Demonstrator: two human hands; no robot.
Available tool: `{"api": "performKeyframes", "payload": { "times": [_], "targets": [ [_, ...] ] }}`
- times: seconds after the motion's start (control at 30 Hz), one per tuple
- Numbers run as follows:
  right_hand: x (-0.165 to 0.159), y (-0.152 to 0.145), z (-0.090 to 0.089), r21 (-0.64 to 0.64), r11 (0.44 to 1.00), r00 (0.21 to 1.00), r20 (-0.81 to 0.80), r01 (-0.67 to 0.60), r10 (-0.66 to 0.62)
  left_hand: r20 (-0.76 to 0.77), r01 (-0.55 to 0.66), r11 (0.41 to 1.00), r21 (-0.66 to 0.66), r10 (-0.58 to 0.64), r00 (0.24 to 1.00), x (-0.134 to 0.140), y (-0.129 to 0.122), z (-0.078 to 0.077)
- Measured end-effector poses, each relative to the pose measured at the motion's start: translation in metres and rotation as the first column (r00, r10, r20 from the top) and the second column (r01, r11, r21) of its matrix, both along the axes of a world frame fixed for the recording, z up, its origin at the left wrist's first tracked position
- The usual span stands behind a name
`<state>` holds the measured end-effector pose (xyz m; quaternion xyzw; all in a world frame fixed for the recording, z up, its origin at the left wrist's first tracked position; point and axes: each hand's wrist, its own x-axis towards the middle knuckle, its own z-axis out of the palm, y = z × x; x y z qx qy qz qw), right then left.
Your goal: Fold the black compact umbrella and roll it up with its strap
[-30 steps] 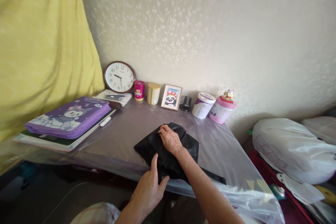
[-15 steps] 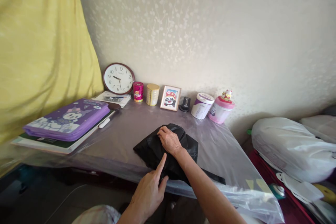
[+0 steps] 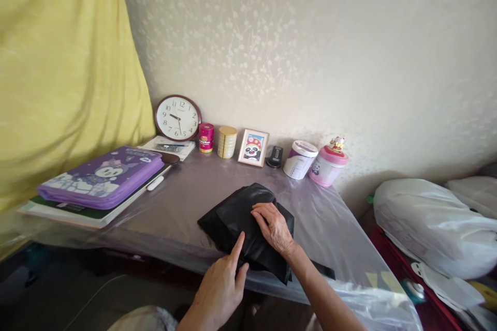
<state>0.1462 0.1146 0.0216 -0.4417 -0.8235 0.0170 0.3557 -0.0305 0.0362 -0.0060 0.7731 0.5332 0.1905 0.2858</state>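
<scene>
A black folded sheet of thin, glossy material (image 3: 236, 212) lies creased near the table's front edge. A strip of it sticks out at the right, behind my right forearm. My right hand (image 3: 274, 227) is on its right half, fingers bent and close together, gathering a fold; the fingertips are partly hidden. At the near edge, my left hand (image 3: 223, 282) has its index finger stretched out against the sheet and the thumb apart. Its other fingers are curled underneath, mostly out of sight.
A clear plastic cover (image 3: 174, 217) drapes the table. Along the wall stand a clock (image 3: 178, 118), a pink can (image 3: 205, 138), a yellow-lidded tin (image 3: 227, 143), a picture frame (image 3: 253, 148) and tubs (image 3: 300, 160). A purple case (image 3: 103, 178) tops books at left; white bags (image 3: 430, 222) sit right.
My right hand has moved right and toward me across the black sheet, shifting its folds; a corner now hangs at the near edge. My left hand has barely moved.
</scene>
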Motion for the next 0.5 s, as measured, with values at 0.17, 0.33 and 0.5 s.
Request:
{"api": "performKeyframes", "payload": {
  "times": [0.17, 0.33, 0.5],
  "targets": [
    [0.018, 0.033, -0.020, 0.011, 1.000, 0.994, 0.105, 0.014, -0.015, -0.032, -0.008, 1.000, -0.021, 0.008, 0.999, 0.000, 0.001, 0.003],
    [0.038, 0.080, -0.027, -0.066, 0.972, 0.965, 0.151, 0.227, -0.215, -0.003, -0.009, 1.000, -0.029, 0.009, 1.000, -0.001, 0.002, 0.001],
    [0.047, 0.075, -0.016, -0.016, 0.926, 0.924, 0.084, 0.377, -0.374, -0.004, -0.002, 0.999, -0.040, 0.002, 1.000, -0.001, 0.002, 0.002]
  ]
}}
